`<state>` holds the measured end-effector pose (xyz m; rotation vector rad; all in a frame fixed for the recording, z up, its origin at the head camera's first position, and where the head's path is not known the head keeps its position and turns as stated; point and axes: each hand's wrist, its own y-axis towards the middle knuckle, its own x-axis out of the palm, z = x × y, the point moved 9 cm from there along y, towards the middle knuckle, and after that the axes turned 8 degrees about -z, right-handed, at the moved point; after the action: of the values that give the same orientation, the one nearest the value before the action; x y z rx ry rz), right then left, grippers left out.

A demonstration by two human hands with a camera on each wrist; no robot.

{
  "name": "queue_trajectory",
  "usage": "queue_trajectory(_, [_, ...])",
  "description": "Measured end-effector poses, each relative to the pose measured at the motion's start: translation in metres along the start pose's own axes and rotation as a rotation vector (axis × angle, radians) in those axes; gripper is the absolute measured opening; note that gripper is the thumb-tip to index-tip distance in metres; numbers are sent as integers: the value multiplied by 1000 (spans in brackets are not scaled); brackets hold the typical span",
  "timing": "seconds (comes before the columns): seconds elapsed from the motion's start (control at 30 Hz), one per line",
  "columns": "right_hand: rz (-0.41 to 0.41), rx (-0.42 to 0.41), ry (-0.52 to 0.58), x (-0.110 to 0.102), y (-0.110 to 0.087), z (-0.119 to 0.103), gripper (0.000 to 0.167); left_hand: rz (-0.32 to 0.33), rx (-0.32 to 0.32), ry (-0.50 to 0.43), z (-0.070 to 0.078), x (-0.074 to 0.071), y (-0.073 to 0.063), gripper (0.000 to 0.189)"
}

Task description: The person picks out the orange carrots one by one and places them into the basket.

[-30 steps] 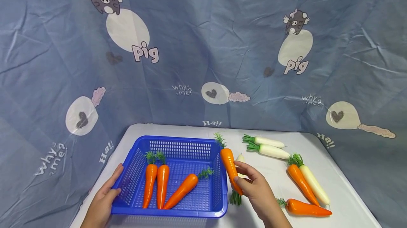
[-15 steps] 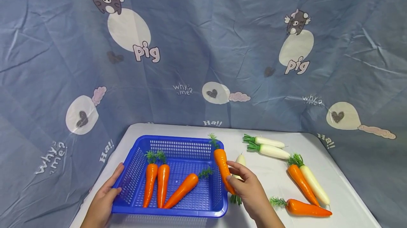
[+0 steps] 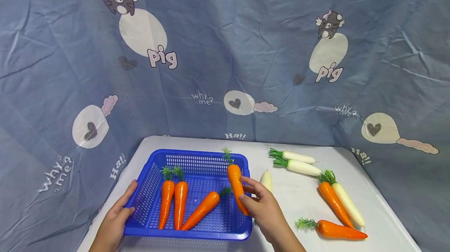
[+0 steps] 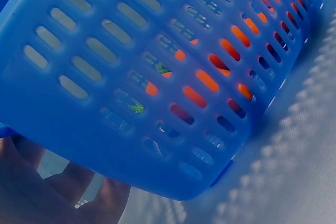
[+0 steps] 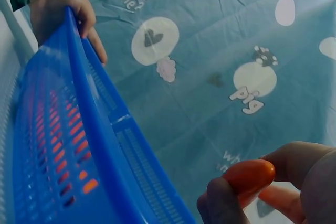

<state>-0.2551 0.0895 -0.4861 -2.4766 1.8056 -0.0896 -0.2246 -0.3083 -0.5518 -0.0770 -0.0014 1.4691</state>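
A blue plastic basket (image 3: 193,235) with slotted walls has several orange carrots, among them a slanted carrot (image 3: 202,210), lying inside. My left hand (image 3: 113,220) grips its left rim; in the left wrist view those fingers (image 4: 107,203) show below the rim. Between thumb and fingers my right hand (image 3: 261,209) pinches another carrot (image 3: 235,183), leafy end up, over the basket's right side. The held carrot's orange tip (image 5: 252,176) shows close up in the right wrist view. Just behind the right hand lies a white radish (image 3: 266,180), partly hidden.
Two white radishes (image 3: 299,166) with green tops lie at the back right of the white table (image 3: 295,189). Further right are a carrot (image 3: 334,203) beside a radish (image 3: 348,204), with another carrot (image 3: 339,229) in front. A blue printed cloth (image 3: 211,49) hangs behind.
My right hand has moved left with the carrot, from beside the basket's right wall to over its inside. The left hand has stayed on the rim.
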Motion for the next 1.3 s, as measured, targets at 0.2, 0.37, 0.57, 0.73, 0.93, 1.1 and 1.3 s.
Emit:
queue_trajectory(0.2, [12, -6, -12, 9, 3, -2, 54, -24, 64, -14, 2, 2, 1, 69])
queue_trajectory(0.37, [1, 3, -36, 17, 6, -1, 56, -34, 71, -30, 1, 2, 2, 69])
queue_trajectory(0.57, [-15, -12, -37, 25, 11, -1, 56, -36, 85, -26, 3, 2, 2, 69])
queue_trajectory(0.73, [-24, -20, -32, 33, 15, -1, 55, -34, 55, -48, 1, 3, 1, 69])
queue_trajectory(0.93, [-25, -18, -32, 42, 20, -1, 55, -27, 47, -58, 1, 3, 1, 69])
queue_trajectory(1.1, [-19, -3, -51, 47, 21, 0, 56, -26, 40, -59, 1, 2, 0, 69])
queue_trajectory(1.3, [-35, -2, -46, 55, 24, 0, 56, -23, 29, -82, -1, 2, 0, 69])
